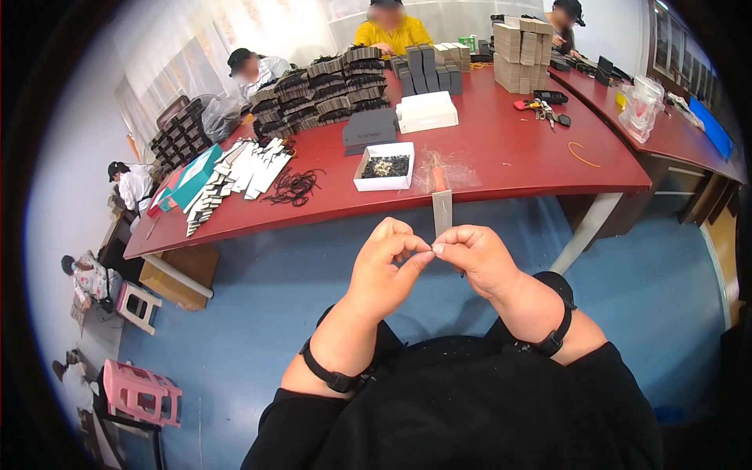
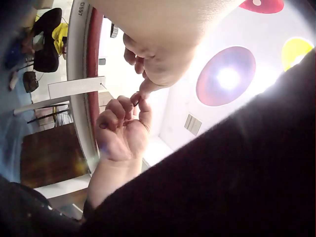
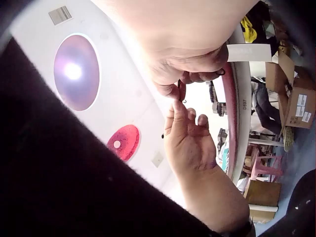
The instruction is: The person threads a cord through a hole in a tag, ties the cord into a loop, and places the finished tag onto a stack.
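In front of the chest, my left hand (image 1: 384, 262) and right hand (image 1: 482, 258) meet at the fingertips. Between thumb and forefinger, the right hand pinches a thin dark cord (image 2: 137, 103); a dark loop (image 3: 220, 72) shows by its curled fingers in the right wrist view. Left thumb and forefinger pinch at the same spot, right at the cord's small end, most of which the fingers hide. Just beyond the fingertips, a pale flat strip (image 1: 442, 213) juts over the front edge of the red table (image 1: 501, 168). An orange-handled tool (image 1: 439, 178) lies behind it.
A white box (image 1: 385, 186) holds small black and gold-coloured pieces. Left of it lie black cords (image 1: 294, 188) and white strips (image 1: 254, 168). Stacked bundles (image 1: 325, 88), grey boxes (image 1: 370, 129) and keys (image 1: 542, 112) stand or lie farther back. Other people sit around the room.
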Motion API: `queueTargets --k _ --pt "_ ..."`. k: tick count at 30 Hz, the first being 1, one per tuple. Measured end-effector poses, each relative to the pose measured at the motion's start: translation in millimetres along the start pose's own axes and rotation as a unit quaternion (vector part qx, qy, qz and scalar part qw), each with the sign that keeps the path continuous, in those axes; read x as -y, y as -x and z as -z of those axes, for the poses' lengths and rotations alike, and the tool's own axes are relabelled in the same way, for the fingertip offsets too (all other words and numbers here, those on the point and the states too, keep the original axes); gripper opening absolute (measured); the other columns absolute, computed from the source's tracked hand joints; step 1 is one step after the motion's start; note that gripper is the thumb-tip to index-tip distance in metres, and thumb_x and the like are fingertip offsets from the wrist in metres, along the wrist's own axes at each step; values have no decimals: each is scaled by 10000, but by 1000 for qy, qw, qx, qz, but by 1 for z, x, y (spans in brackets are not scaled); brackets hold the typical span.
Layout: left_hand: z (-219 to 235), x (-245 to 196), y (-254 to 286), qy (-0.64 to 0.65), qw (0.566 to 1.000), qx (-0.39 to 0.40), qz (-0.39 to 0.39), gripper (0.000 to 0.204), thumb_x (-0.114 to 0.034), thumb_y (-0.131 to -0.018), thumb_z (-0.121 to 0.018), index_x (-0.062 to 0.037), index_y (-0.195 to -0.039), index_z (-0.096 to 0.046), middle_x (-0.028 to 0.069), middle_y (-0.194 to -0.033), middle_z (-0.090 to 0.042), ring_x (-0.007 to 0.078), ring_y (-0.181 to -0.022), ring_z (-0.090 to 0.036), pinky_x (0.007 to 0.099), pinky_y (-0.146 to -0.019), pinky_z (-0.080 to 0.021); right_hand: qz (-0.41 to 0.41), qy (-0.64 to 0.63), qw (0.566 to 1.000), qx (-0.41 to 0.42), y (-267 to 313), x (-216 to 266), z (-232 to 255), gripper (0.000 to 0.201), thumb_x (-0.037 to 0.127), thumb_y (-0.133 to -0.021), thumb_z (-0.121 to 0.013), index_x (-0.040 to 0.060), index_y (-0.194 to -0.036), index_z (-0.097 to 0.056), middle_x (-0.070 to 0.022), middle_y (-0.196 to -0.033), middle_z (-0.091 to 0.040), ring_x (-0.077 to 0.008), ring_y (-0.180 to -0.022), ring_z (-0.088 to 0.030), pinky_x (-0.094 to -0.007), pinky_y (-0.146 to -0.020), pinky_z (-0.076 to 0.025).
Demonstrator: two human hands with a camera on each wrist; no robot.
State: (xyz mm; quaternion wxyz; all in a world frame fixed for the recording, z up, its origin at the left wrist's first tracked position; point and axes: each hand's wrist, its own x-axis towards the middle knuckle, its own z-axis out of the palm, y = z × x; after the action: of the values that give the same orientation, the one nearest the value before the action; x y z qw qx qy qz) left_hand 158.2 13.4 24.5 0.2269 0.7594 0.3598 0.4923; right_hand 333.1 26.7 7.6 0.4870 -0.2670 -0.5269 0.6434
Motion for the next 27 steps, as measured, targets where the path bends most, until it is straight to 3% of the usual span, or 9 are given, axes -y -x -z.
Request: queueTargets --k 4,7,9,14,15,19,21,25,27 --pt "12 39 -6 215 974 -20 73 70 -54 -802 -626 -51 -768 -565 9 -903 -491 92 -792 -470 218 -701 -390 22 77 997 -8 -8 -14 12 136 129 -825 -646 -6 -845 -647 21 -744 -591 -28 -697 -496 -195 -635 -407" --pt "6 49 -8 338 937 -22 82 61 -80 -858 -573 -62 -823 -527 61 -963 -549 113 -769 -535 242 -662 -442 19 101 994 -47 -16 -20 32 152 142 -819 -653 -4 -862 -653 20 -746 -594 -37 -694 -500 -201 -648 -415" --pt "1 45 -6 507 841 69 174 69 -123 -905 -510 -85 -860 -476 119 -982 -581 148 -736 -576 265 -683 -467 51 129 988 -65 -22 -22 37 144 137 -818 -644 -2 -857 -651 19 -744 -594 -40 -694 -503 -203 -648 -417" --pt "-1 72 -18 475 864 -2 166 78 -138 -943 -436 -93 -880 -428 131 -907 -599 187 -743 -605 312 -723 -491 57 134 984 -105 -34 -15 45 125 124 -818 -617 9 -861 -638 15 -770 -596 -47 -713 -517 -208 -651 -426" --pt "-3 73 -19 469 867 -8 169 78 -141 -946 -430 -93 -886 -422 130 -907 -598 196 -755 -609 320 -730 -493 77 127 983 -109 -38 -19 45 77 116 -827 -620 43 -850 -621 60 -695 -530 -12 -570 -406 -174 -508 -325" --pt "-7 73 -23 448 872 -32 194 72 -143 -952 -415 -90 -906 -403 129 -901 -597 219 -785 -618 340 -752 -498 84 127 981 -116 -45 -23 47 80 122 -826 -622 47 -852 -623 59 -696 -534 -12 -570 -409 -171 -510 -327" --pt "-7 74 -24 444 874 -38 194 77 -141 -947 -430 -88 -893 -417 127 -902 -598 223 -787 -619 342 -752 -502 56 129 983 -118 -45 -23 51 120 125 -814 -620 16 -857 -641 21 -759 -592 -43 -691 -506 -201 -637 -419" --pt "-8 76 -26 443 874 -42 193 84 -135 -940 -446 -82 -877 -427 128 -899 -598 232 -792 -620 351 -760 -506 63 125 983 -115 -46 -22 49 122 125 -812 -621 15 -857 -643 28 -741 -581 -38 -675 -493 -197 -619 -407" --pt "-8 81 -26 441 876 -36 193 78 -139 -947 -429 -83 -896 -411 133 -903 -596 235 -805 -621 353 -769 -502 73 121 983 -117 -49 -26 51 74 120 -822 -627 49 -843 -636 57 -703 -540 -14 -585 -412 -179 -519 -333"
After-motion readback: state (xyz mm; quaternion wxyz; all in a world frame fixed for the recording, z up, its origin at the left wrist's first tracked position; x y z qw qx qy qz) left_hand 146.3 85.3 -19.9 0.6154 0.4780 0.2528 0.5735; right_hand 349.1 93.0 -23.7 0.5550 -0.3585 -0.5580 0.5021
